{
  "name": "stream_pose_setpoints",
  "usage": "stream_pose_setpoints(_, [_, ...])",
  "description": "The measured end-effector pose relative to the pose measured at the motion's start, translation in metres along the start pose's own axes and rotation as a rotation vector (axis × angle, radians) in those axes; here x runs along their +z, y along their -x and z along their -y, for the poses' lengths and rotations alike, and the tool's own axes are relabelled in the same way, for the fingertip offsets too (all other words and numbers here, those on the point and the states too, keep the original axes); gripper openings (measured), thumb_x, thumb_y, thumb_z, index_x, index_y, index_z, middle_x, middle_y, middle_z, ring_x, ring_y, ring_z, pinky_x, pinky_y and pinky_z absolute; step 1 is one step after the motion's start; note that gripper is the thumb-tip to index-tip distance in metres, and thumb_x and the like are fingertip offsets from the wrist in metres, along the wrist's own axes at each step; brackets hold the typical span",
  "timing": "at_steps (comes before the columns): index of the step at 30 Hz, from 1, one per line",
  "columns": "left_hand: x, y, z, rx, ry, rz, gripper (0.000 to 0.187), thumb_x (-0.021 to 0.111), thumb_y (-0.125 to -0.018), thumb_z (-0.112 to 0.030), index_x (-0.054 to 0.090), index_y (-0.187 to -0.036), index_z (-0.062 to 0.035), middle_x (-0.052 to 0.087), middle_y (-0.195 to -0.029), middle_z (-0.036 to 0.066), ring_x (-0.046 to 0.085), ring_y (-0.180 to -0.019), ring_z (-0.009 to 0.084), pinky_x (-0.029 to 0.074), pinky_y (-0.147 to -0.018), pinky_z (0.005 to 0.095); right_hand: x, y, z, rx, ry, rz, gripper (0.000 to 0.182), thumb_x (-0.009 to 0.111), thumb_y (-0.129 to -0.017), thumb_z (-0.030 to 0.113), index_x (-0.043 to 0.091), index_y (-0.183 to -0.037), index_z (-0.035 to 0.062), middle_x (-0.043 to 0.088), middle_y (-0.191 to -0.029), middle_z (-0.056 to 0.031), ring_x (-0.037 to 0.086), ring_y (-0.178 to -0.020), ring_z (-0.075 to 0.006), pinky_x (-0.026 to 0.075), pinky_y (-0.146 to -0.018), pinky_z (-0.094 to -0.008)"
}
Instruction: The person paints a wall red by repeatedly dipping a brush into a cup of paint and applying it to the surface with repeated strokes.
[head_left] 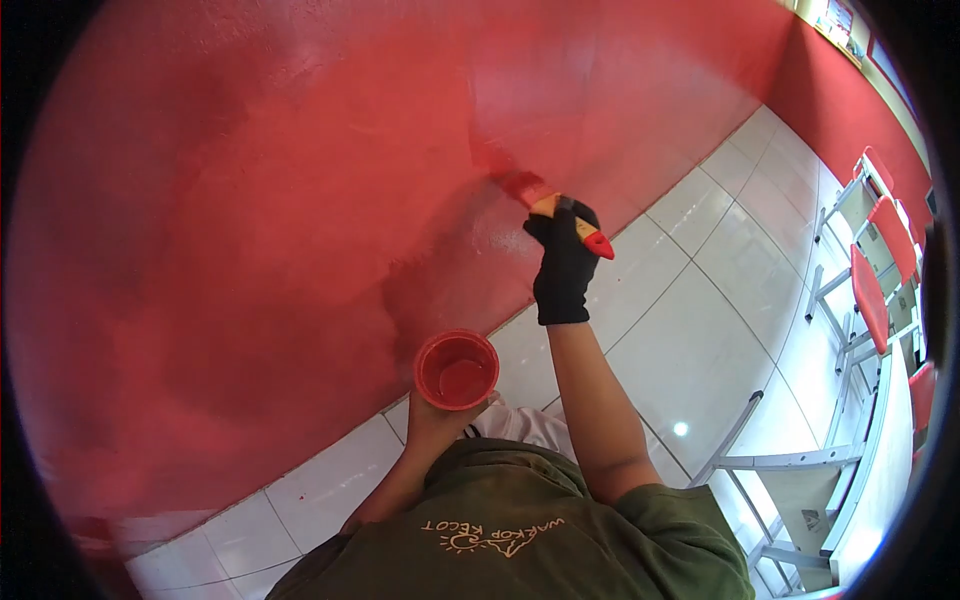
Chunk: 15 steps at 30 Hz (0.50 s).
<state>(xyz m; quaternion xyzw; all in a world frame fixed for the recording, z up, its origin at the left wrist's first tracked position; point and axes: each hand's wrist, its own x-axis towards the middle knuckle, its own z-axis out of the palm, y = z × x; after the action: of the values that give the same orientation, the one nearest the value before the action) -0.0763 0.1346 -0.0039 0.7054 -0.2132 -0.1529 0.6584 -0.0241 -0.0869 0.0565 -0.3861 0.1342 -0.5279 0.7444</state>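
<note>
My right hand point(567, 235), in a black glove, is closed around the handle of a paintbrush point(545, 205). The handle is yellowish with a red end. Its bristles are coated in red and meet the red wall point(300, 200), where a darker red patch surrounds the tip. Lower down, close to my body, my bare left hand point(433, 425) grips a red plastic cup point(429, 352) from below and the side. Red paint point(465, 382) lies in the bottom of the cup. Most of the left fingers are hidden behind it.
White floor tiles point(690, 310) run along the foot of the wall. On the right stand several chairs with red seats point(870, 300) and grey metal frames, beside a white tabletop point(880, 470). Another red wall point(850, 110) rises at the far right.
</note>
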Motion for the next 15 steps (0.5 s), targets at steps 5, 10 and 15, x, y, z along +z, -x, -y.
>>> stream_pose_setpoints(5, [-0.003, -0.002, -0.003, -0.002, -0.091, -0.002, 0.069, 0.087, -0.06, -0.014, 0.051, -0.118, -0.0041, 0.059, -0.115, 0.01, 0.057, -0.105, 0.0194, 0.048, -0.088, 0.0337, 0.03, -0.024, 0.008, -0.056, 0.013, 0.077, 0.022, 0.056, -0.093, 0.019, 0.053, -0.104, 0.0, 0.061, -0.088, -0.0098, 0.063, -0.075, -0.0184, 0.055, -0.069, -0.0321])
stream_pose_setpoints(10, [-0.001, -0.003, -0.006, 0.007, -0.102, -0.002, 0.068, 0.087, -0.06, -0.014, 0.052, -0.117, -0.0043, 0.059, -0.114, 0.009, 0.058, -0.105, 0.019, 0.048, -0.087, 0.0337, 0.074, -0.051, 0.052, -0.172, -0.077, 0.188, 0.023, 0.057, -0.093, 0.018, 0.054, -0.105, -0.0008, 0.062, -0.091, -0.0118, 0.064, -0.077, -0.0204, 0.056, -0.071, -0.0324])
stream_pose_setpoints(15, [0.0, -0.004, -0.003, -0.013, -0.037, 0.007, 0.068, 0.087, -0.06, -0.015, 0.052, -0.117, -0.0046, 0.059, -0.114, 0.008, 0.058, -0.105, 0.0177, 0.049, -0.087, 0.0332, 0.094, -0.054, 0.087, -0.34, -0.176, 0.29, 0.027, 0.054, -0.094, 0.022, 0.052, -0.108, -0.0011, 0.062, -0.095, -0.0118, 0.064, -0.084, -0.0216, 0.053, -0.081, -0.0332])
